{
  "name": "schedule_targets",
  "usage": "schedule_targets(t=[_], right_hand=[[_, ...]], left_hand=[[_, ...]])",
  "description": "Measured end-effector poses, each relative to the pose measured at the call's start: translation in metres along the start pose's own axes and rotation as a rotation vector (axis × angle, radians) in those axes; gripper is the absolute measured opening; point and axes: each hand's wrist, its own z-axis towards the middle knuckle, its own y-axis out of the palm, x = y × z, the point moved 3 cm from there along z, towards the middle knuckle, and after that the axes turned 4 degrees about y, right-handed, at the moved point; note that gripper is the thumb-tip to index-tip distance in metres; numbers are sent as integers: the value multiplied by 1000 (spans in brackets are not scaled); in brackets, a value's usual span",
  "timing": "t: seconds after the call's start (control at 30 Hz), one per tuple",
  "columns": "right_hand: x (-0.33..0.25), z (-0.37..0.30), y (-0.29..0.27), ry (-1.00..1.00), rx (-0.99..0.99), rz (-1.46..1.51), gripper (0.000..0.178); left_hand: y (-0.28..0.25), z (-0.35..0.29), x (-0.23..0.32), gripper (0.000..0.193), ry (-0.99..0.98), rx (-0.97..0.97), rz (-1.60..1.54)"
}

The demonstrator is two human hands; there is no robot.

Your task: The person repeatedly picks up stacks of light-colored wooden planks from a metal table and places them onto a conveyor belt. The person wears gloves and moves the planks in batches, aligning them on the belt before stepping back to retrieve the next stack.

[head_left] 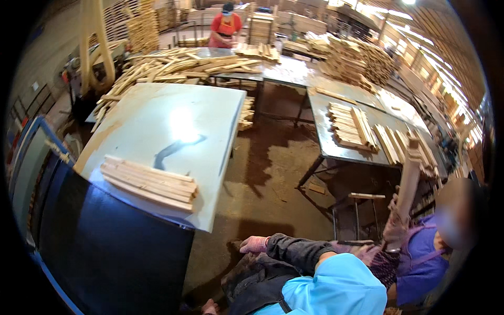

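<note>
My right hand (254,245), in a pink knit glove below a dark oversleeve, reaches left across my front, over the floor. Its fingers look loosely extended, and nothing shows in them. At the lower edge only a small part of what looks like my left hand (210,307) appears; most of it is cut off. Ahead and to the left, a row of pale wooden strips (149,181) lies side by side on a smooth grey tabletop (194,113). Neither hand touches the strips.
At my right a co-worker in purple (422,260) grips upright wooden pieces (408,184) with gloved hands. Behind stands a metal table (328,147) with strip stacks (349,126). A dark panel (115,241) lies left. Far off, another person (226,29) stands near a wood heap (173,68).
</note>
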Motion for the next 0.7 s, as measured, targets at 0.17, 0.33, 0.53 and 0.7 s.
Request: schedule_targets(t=[0.17,0.33,0.53,0.7], right_hand=[[62,67,-59,-533,371,-1054,38],[59,97,-56,-54,177,-226,44],[-59,87,6,-408,-343,-763,49],[-123,47,77,-512,-596,-1031,40]], left_hand=[[50,7,28,45,-432,80,-233],[74,-10,85,31,32,141,-186],[94,-63,90,36,-224,311,-693],[112,-112,44,45,-201,434,-642]])
